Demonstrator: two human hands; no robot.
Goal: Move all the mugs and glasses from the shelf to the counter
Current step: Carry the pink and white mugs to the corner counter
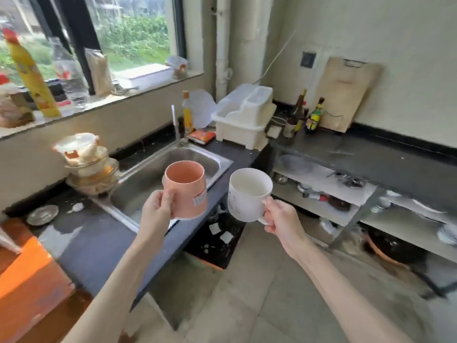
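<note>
Over sink edge | left hand (158, 206): pink mug (186, 190) | right hand (282, 220): white mug (248, 194)

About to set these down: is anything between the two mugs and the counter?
Nothing visible. The pink mug hangs over the sink edge; bare counter lies just left. The white mug is over floor.
</note>
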